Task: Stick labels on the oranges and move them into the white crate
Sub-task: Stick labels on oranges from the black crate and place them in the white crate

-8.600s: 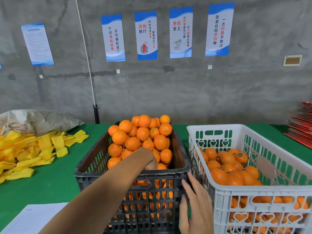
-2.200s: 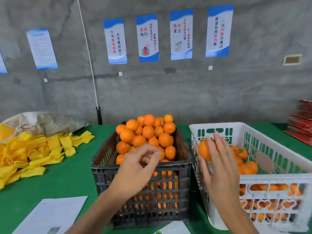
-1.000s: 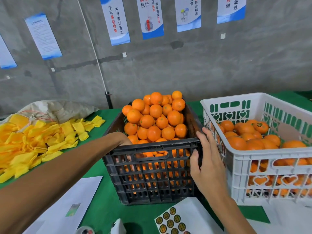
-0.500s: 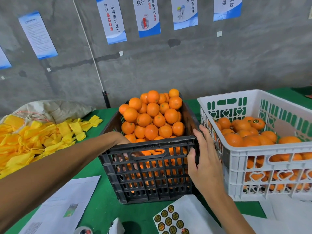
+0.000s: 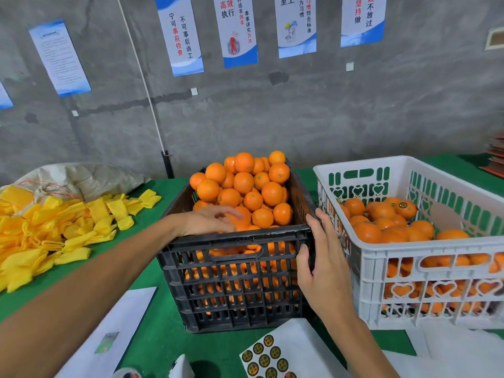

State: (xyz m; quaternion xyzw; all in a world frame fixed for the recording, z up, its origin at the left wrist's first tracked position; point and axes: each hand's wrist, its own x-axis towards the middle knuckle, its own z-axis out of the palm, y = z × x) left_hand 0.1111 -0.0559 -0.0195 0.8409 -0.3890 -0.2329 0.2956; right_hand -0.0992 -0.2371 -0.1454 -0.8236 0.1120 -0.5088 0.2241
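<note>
The left hand (image 5: 207,221) is rising inside the black crate (image 5: 234,282), fingers (image 5: 223,214) draping an orange (image 5: 245,221), grip unclear, likely next for labelling. The right hand (image 5: 327,268) is still bracing the corner, fingers (image 5: 321,230) straight.

yellow net sleeves (image 5: 54,227) heaped left | sack (image 5: 81,178) behind | posters (image 5: 237,31) on wall (image 5: 354,118)

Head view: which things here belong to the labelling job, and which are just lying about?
Job: black crate heaped with oranges; white crate; label sheet; left hand; right hand.

Lying about: yellow net sleeves; sack; white paper; wall posters; red stack.
</note>
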